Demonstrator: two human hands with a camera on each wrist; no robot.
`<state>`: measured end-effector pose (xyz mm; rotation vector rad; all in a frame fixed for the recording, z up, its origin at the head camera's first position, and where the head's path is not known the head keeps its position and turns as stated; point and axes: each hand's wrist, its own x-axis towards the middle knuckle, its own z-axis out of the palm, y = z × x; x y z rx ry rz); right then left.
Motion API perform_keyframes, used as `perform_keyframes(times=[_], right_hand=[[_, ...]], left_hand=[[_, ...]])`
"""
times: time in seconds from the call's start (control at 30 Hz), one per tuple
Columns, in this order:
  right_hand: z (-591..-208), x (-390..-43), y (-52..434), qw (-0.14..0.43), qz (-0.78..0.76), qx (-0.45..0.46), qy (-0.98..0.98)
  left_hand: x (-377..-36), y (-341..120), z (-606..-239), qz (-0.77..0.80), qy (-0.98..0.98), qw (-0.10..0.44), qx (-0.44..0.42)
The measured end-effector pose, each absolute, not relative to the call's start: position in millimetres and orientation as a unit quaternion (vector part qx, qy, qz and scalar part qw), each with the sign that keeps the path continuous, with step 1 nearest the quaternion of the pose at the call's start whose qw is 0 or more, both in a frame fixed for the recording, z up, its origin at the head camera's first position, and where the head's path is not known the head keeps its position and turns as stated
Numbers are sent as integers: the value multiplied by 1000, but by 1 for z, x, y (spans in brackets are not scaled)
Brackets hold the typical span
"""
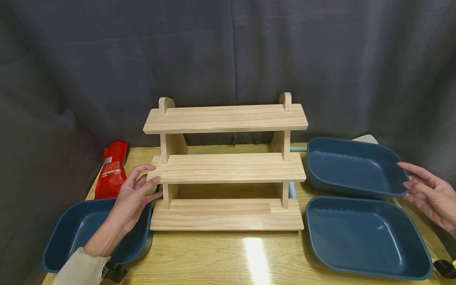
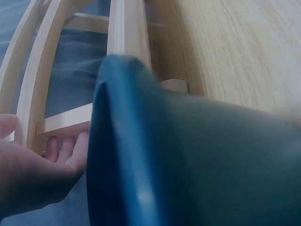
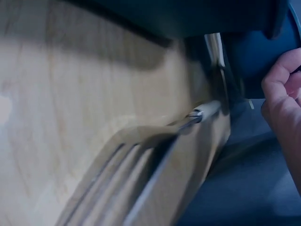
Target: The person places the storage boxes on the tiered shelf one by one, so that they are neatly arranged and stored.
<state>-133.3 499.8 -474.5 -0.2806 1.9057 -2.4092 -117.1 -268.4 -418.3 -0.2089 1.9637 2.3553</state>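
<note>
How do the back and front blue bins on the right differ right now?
The back bin is nearer the curtain; the front bin is farther from it. The right hand holds the back bin at its right end, while no hand touches the front bin. Both are dark blue, with open tops and rounded corners.

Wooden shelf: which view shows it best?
Head: all three tiers of the wooden shelf show from the front. Left wrist has only part, angled, partly hidden by a blue bin. Right wrist: no shelf visible.
</note>
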Motion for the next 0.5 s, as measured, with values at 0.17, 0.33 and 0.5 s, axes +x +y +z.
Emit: perform_keyframes(times=[0.17, 0.33, 0.5], right_hand=[[-465, -134, 497, 10, -778, -98, 620], [-455, -135, 500, -6, -807, -113, 579], [-446, -140, 508, -9, -827, -146, 543]], left_hand=[[-117, -269, -417, 763, 641, 36, -73], [-116, -269, -417, 762, 642, 36, -72], [-115, -269, -418, 761, 644, 40, -67]])
